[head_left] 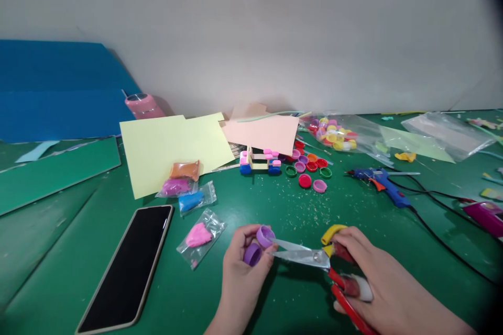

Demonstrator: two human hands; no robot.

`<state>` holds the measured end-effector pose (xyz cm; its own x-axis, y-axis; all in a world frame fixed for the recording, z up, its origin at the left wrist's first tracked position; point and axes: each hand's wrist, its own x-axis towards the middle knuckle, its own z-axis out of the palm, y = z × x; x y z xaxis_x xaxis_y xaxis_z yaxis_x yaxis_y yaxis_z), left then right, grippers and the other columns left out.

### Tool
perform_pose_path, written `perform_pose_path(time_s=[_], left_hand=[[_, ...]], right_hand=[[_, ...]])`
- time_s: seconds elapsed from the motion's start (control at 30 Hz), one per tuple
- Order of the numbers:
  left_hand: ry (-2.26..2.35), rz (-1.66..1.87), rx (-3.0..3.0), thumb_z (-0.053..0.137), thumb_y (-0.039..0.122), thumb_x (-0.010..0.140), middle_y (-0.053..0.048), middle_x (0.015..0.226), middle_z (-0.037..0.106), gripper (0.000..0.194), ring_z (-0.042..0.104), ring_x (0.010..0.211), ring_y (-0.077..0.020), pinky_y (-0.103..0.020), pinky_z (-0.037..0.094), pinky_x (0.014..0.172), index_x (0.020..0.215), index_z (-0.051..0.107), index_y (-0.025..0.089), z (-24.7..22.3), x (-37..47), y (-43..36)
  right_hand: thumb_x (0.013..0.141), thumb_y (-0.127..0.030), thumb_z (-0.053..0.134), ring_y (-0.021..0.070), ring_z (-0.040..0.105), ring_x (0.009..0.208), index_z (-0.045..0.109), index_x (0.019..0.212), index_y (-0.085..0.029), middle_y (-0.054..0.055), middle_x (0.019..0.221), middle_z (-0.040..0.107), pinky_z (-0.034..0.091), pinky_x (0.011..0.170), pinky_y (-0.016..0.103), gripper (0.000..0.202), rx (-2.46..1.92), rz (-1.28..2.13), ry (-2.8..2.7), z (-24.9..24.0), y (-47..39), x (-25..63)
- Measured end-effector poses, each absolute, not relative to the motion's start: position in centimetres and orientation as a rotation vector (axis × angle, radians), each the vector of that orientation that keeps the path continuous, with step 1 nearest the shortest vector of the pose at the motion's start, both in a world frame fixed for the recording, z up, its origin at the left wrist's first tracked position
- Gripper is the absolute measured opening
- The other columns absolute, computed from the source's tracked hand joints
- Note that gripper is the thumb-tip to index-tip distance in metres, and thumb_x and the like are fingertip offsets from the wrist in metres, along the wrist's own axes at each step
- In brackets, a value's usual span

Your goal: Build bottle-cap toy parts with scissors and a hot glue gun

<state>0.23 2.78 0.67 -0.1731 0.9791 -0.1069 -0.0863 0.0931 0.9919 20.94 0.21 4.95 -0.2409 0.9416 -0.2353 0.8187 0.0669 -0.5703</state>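
Observation:
Two purple bottle caps are pinched in my left hand: one cap at the fingertips, the other cap lower against the fingers. My right hand grips a pair of scissors by its red and yellow handles. The blades stand slightly apart, their tips at the upper cap's rim beside my left thumb. Whether a blade presses into the plastic I cannot tell. Beyond both hands sits a small model with blue and pink parts, next to loose coloured caps.
A phone lies at the left, near small bags of clay. A blue glue gun with black cords rests at the right. Yellow paper, pink paper and a bag of caps lie along the back wall.

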Motion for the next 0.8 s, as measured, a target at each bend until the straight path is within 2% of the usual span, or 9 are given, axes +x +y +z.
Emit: perform_pose_path(time_s=[0.2,0.43,0.67,0.8], left_hand=[[1.325,1.281,1.035,0.064,0.014,0.062,-0.003,0.077,0.069,0.021,0.062,0.069,-0.0137,-0.021,0.048,0.062,0.082,0.058,0.017,0.5,0.4,2.5],[1.335,1.223,1.129,0.065,0.014,0.061,-0.001,0.07,0.067,0.02,0.061,0.063,-0.0138,-0.021,0.046,0.054,0.08,0.058,0.018,0.8,0.3,2.3],[1.358,1.245,1.103,0.067,0.016,0.061,0.0,0.07,0.066,0.019,0.06,0.062,-0.013,-0.02,0.045,0.053,0.078,0.059,0.019,1.0,0.5,2.3],[1.331,1.25,1.082,0.067,0.019,0.062,0.0,0.072,0.065,0.019,0.059,0.064,-0.0137,-0.022,0.046,0.057,0.079,0.058,0.019,0.8,0.5,2.4]], right_hand=[[0.064,-0.028,0.065,0.0193,0.054,0.083,0.046,0.101,-0.024,0.005,0.108,0.047,0.046,0.071,0.031,0.042,-1.807,0.887,-2.197,4.6,0.4,21.6],[0.07,-0.019,0.056,0.0169,0.053,0.072,0.05,0.091,-0.023,0.004,0.096,0.052,0.045,0.065,0.03,0.022,-1.727,0.917,-2.251,5.4,0.6,21.6],[0.075,-0.024,0.055,0.0165,0.053,0.071,0.051,0.085,-0.022,0.004,0.091,0.052,0.045,0.064,0.029,0.011,-1.67,0.955,-2.285,5.6,0.7,21.9],[0.077,-0.027,0.054,0.0159,0.055,0.07,0.052,0.083,-0.022,0.003,0.087,0.053,0.046,0.062,0.028,0.008,-1.644,0.974,-2.277,5.6,0.9,21.9]])
